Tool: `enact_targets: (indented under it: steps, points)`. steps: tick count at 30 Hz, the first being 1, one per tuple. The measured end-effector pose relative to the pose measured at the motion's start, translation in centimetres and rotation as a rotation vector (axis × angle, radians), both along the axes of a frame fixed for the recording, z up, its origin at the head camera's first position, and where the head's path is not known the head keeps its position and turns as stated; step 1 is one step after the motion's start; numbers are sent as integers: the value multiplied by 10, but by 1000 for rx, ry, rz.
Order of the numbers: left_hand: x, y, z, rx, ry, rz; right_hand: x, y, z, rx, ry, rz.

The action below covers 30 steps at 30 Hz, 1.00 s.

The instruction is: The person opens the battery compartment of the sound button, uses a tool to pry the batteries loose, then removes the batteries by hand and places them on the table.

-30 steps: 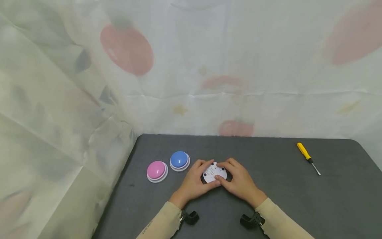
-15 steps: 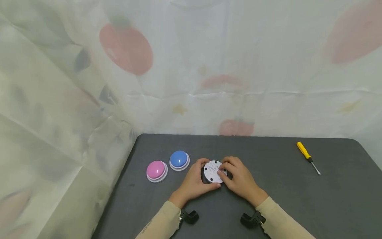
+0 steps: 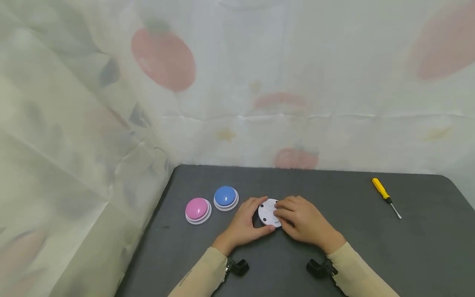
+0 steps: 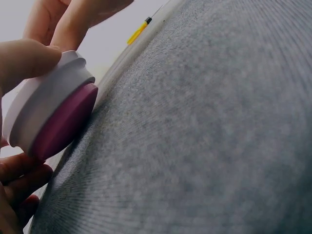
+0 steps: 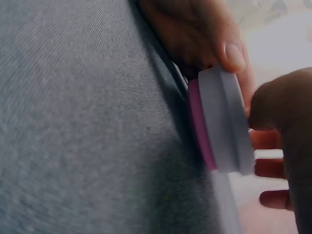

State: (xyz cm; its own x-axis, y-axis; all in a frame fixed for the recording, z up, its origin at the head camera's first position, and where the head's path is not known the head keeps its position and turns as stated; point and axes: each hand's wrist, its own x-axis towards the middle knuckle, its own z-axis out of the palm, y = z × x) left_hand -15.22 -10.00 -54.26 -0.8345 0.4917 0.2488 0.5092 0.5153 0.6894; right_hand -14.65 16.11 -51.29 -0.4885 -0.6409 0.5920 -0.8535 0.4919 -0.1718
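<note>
A push button with a white round base (image 3: 268,212) is held face down over the table; its purple-pink dome (image 4: 66,122) shows underneath in the left wrist view. Speaker holes and dark feet mark the upturned base. My left hand (image 3: 243,225) grips it at the rim, thumb on the near side and fingers around the far side. My right hand (image 3: 306,220) has bent fingers with their tips on the right part of the base, hiding that part. Whether these fingertips pinch anything small there, I cannot tell.
Left of the hands stand a blue push button (image 3: 225,196) and a pink push button (image 3: 197,209), both dome up on the dark grey table (image 3: 356,231). A yellow-handled screwdriver (image 3: 381,189) lies at the back right. Patterned curtains (image 3: 237,82) hang behind and left.
My right hand has shifted slightly to the right and covers more of the base. The left hand still holds the button, which has turned a little. The other buttons and the screwdriver stay put.
</note>
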Motion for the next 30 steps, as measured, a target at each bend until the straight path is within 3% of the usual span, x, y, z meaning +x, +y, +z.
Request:
enact_targets:
  steps: [6, 11, 24, 30]
  points:
    - [-2, 0, -3, 36, -40, 11, 2, -2, 8, 102, 92, -9]
    - [0, -2, -3, 55, -32, -21, 7, -8, 10, 139, 128, -46]
    - [-1, -3, -3, 105, 23, -45, 15, -19, 20, 230, 153, -79]
    - [-3, -3, -5, 113, 10, -39, 16, -21, 19, 228, 143, -73]
